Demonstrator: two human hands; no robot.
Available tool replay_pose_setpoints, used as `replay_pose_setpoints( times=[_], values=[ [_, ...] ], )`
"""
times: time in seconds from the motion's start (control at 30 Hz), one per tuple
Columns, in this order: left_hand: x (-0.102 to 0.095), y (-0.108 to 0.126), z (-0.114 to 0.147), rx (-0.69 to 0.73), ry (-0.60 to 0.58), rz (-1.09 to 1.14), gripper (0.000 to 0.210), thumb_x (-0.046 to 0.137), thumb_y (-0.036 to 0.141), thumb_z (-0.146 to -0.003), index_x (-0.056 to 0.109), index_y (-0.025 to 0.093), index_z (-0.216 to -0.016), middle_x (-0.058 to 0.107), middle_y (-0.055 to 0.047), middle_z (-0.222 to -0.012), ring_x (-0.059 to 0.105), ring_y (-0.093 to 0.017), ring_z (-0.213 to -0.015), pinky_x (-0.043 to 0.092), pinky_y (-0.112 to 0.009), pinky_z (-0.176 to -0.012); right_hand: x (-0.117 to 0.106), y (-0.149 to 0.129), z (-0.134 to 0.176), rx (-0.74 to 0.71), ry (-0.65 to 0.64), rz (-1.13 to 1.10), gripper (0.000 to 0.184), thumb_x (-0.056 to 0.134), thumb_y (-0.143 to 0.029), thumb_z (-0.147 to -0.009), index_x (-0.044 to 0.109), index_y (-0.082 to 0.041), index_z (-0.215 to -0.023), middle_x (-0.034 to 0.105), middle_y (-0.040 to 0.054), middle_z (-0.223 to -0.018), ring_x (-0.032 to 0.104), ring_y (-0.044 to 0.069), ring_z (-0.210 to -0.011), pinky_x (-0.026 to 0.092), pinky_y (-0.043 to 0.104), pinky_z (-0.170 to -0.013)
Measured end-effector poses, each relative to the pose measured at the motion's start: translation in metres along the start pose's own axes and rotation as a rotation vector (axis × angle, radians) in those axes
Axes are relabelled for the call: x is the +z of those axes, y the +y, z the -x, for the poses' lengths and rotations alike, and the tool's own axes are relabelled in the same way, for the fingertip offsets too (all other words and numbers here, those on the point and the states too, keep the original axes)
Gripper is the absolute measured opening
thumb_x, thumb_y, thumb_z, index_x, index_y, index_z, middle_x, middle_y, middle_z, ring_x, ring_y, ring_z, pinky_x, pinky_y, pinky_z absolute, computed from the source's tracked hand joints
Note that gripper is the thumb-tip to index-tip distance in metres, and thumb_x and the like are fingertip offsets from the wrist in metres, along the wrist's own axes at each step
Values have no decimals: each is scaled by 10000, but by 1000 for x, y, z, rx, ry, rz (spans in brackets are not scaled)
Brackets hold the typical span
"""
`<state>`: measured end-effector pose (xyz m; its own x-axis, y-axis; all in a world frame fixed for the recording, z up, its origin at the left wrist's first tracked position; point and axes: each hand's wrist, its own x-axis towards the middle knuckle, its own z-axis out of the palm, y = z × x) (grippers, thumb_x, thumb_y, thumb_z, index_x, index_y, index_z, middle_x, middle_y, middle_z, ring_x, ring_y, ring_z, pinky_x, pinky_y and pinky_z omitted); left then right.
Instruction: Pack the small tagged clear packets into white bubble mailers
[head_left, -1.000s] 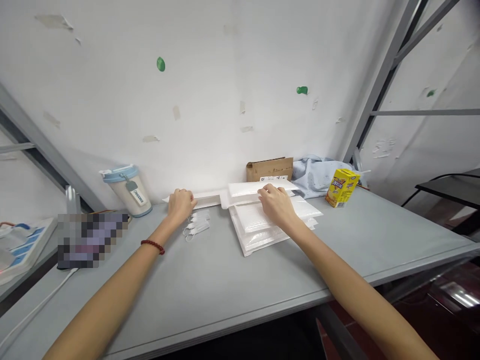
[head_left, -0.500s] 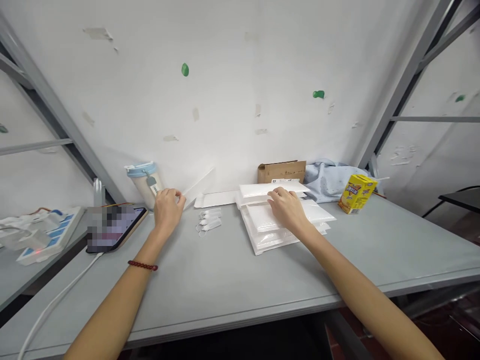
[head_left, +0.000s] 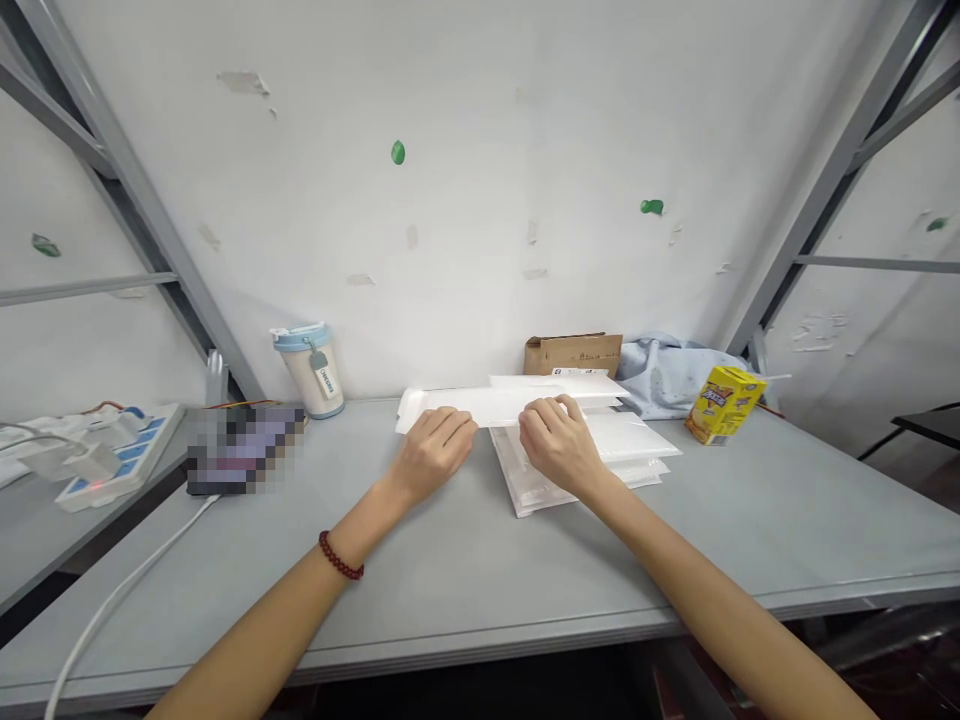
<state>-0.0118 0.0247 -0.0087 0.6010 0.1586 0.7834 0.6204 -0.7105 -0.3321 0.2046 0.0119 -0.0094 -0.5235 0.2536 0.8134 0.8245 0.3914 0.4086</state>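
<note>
In the head view a long white flat piece (head_left: 491, 402), like a flattened paper carton with a small flap at its left end, is held up in front of me. My left hand (head_left: 435, 450), wearing a dark red bead bracelet, is closed on its lower edge left of the middle. My right hand (head_left: 556, 442) has curled fingers closed on the same edge further right. Behind and under the right hand lies a stack of white padded mailers (head_left: 634, 437), partly covered by that hand and the white piece.
A blue-lidded cup (head_left: 311, 375) stands left by the wall, near a phone (head_left: 247, 450) on a charging cable. At left is a power strip (head_left: 124, 460). A cardboard box (head_left: 574, 353), a pale blue cloth (head_left: 660, 375) and a yellow drink carton (head_left: 724, 405) sit at back right.
My left hand has moved right and nearer, from beside the cup to the white piece's edge. My right hand has left the mailers for the piece. The small white tags are now hidden.
</note>
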Motion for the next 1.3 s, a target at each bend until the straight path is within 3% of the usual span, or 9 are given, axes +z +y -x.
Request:
replay_pose_setpoints(
  times=[0.27,0.37,0.47,0.63,0.77,0.97,1.03,1.13,1.3],
  values=[
    [5,-35,11,-858,56,317,250,445,327,-865,634,169,-819,658,-81,-937,530,-211,-946,417,-366,-850,4,7,3,-38,-85,48,218,415,6,-706,474,-195,-647,475,20,-651,337,156,-604,271,278,-630],
    [3,-45,11,-1228,31,720,300,500,402,-813,628,136,-865,660,-102,-922,583,-217,-901,458,-344,-768,3,6,2,-56,-75,32,226,410,11,-720,483,-192,-650,469,20,-653,339,156,-618,269,278,-645],
    [-1,-45,8,-1397,-37,1155,316,584,386,-747,635,99,-869,663,-125,-892,616,-212,-837,473,-303,-680,2,4,2,-93,-109,-29,227,406,10,-737,487,-191,-667,471,23,-676,357,156,-642,272,279,-652],
    [-2,-39,6,-1447,-55,1349,165,660,203,-626,642,106,-759,653,-91,-806,603,-163,-736,476,-273,-646,1,-3,3,-99,-152,-153,194,422,-17,-762,500,-183,-699,513,40,-743,389,158,-687,306,278,-645],
    [-2,-33,5,-1407,-169,1396,144,666,164,-586,627,126,-719,631,-49,-761,552,-127,-653,465,-269,-612,-2,-8,2,-49,-164,-196,146,478,-112,-803,561,-160,-913,554,111,-1015,450,224,-949,370,332,-782],
    [-8,-18,0,-1228,-529,1404,258,694,148,-565,648,152,-819,655,-10,-765,575,-139,-696,432,-260,-661,-11,-12,0,22,-352,-182,782,653,-286,-706,283,-206,-1390,207,208,-1450,162,381,-1325,200,570,-997],
    [-9,-15,0,-1137,-594,1421,273,710,179,-583,656,162,-850,671,-19,-829,595,-171,-787,435,-278,-723,-13,-13,1,36,-415,-209,895,665,-358,-684,191,-213,-1429,139,208,-1475,94,390,-1347,166,598,-1000],
    [-8,-12,0,-1031,-674,1463,242,706,281,-648,666,154,-850,677,-42,-861,599,-197,-834,431,-299,-761,-14,-14,1,44,-467,-268,933,639,-414,-678,150,-191,-1440,242,211,-1420,169,373,-1319,155,598,-1004],
    [-4,-7,1,-1102,-658,1412,329,652,437,-713,677,137,-843,673,-53,-814,585,-179,-737,412,-278,-680,-17,-15,-1,64,-473,-362,900,607,-405,-675,177,-171,-1431,382,184,-1278,315,336,-1207,175,569,-1005]
  ],
)
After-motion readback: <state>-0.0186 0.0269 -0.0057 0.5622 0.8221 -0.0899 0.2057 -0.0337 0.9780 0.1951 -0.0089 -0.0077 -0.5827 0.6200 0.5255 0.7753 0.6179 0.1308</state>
